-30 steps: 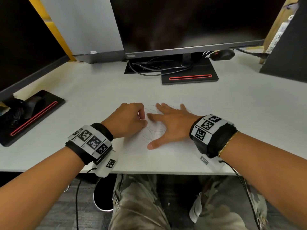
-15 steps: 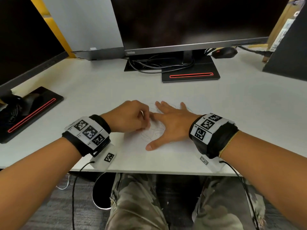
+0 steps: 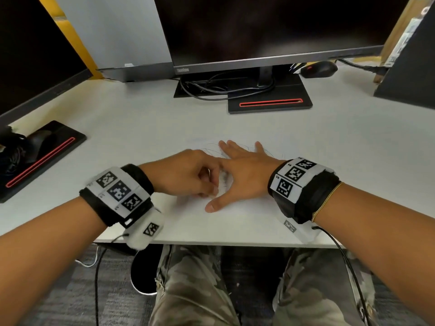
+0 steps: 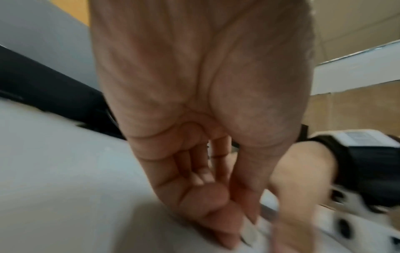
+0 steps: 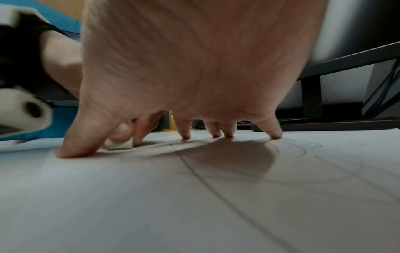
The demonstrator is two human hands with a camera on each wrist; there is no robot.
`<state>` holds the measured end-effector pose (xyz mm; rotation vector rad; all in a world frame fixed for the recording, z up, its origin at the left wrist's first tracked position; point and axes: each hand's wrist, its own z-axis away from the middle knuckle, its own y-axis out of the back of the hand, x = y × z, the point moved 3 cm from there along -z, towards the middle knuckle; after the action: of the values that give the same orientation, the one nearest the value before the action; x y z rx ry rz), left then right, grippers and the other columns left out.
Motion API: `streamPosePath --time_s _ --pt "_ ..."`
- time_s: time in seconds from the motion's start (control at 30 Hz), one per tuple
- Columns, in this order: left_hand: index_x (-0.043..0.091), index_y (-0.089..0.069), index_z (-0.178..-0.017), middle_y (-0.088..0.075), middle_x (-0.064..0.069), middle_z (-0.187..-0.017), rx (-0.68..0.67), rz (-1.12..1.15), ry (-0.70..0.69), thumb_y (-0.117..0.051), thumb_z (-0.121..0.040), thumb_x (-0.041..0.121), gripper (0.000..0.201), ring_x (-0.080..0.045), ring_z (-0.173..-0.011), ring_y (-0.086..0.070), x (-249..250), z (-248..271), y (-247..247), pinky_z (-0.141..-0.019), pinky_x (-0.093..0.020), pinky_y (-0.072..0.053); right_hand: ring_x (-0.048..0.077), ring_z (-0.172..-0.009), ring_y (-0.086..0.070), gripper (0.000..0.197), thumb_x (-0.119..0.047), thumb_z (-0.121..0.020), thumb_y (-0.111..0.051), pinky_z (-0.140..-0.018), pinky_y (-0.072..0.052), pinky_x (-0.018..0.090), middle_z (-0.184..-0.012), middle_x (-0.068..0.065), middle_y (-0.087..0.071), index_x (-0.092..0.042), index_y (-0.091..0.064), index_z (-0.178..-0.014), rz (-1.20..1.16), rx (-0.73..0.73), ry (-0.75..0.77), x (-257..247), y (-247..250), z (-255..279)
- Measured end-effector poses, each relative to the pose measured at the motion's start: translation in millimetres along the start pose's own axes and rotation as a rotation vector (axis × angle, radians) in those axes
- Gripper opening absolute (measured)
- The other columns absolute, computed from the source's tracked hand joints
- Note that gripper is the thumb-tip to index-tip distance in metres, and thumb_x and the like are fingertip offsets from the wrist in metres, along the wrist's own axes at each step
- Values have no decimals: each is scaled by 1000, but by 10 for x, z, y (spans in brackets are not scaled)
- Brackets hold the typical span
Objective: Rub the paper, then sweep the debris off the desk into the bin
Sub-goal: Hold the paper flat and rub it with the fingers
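Observation:
A white sheet of paper point(image 3: 237, 222) with pencil scribbles lies at the desk's near edge. My right hand point(image 3: 237, 175) lies flat on it with fingers spread, and in the right wrist view its fingertips point(image 5: 186, 136) press the paper point(image 5: 194, 205). My left hand point(image 3: 209, 184) is curled just to the left, tucked between the right thumb and index finger. It pinches a small white eraser point(image 5: 119, 144) against the sheet. The left wrist view is blurred, with the left hand's fingers point(image 4: 218, 214) bunched over something pale point(image 4: 249, 234).
A monitor on a black stand point(image 3: 270, 104) is at the back, with cables and a mouse point(image 3: 319, 69) beside it. A second stand point(image 3: 42, 158) is at the left. A dark round container with a pale rim point(image 3: 141, 276) sits on the floor under the desk edge.
My left hand has shifted slightly right and toward me, closer in against the right thumb. The right hand has stayed flat on the paper.

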<state>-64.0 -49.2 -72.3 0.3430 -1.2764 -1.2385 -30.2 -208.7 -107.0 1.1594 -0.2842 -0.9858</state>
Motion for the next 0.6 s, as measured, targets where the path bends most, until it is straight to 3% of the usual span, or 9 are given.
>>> streamPosePath --time_s 0.1,0.27,0.37,0.47,0.53,0.6 --pt "28 -69 -82 -74 7 -74 185 -77 36 -76 -91 22 12 -2 -67 -66 -94 -9 121 -68 -22 -48 19 -161 27 133 -103 -62 -60 -122 14 73 -176 0 25 -52 7 -165 23 -3 -10 4 -15 -10" --pt "21 -71 -83 -76 5 -76 -11 7 -32 -76 -90 16 9 -8 -71 -69 -9 82 -81 -72 -26 -55 19 -160 29 138 -102 -60 -62 -121 15 73 -175 -2 26 -49 9 -166 23 -16 -11 -1 -18 -2" --pt "30 -69 -82 -75 7 -76 162 -63 11 -74 -90 22 13 -7 -72 -68 -114 71 54 -76 -33 -58 18 -159 30 138 -102 -60 -62 -122 16 72 -175 -2 27 -50 9 -166 10 -14 -13 -2 -17 6" --pt "28 -66 -80 -72 4 -73 84 -69 -44 -71 -89 19 14 -8 -66 -64 -5 117 -98 -67 -29 -54 18 -159 30 140 -103 -59 -62 -122 16 72 -175 -2 28 -47 10 -166 26 -21 -16 -8 -9 9" --pt "23 -70 -83 -75 4 -75 7 -28 -25 -74 -90 19 9 -7 -69 -68 16 144 -113 -71 -28 -56 19 -159 31 142 -103 -59 -62 -122 16 72 -174 -2 29 -46 13 -166 43 -26 -19 -10 -12 5" --pt "26 -70 -84 -76 7 -75 102 -34 19 -75 -90 21 9 -6 -72 -70 -63 135 -6 -75 -30 -57 19 -159 30 142 -104 -58 -61 -122 16 72 -175 -2 28 -48 13 -165 35 -22 -16 -13 -18 5"
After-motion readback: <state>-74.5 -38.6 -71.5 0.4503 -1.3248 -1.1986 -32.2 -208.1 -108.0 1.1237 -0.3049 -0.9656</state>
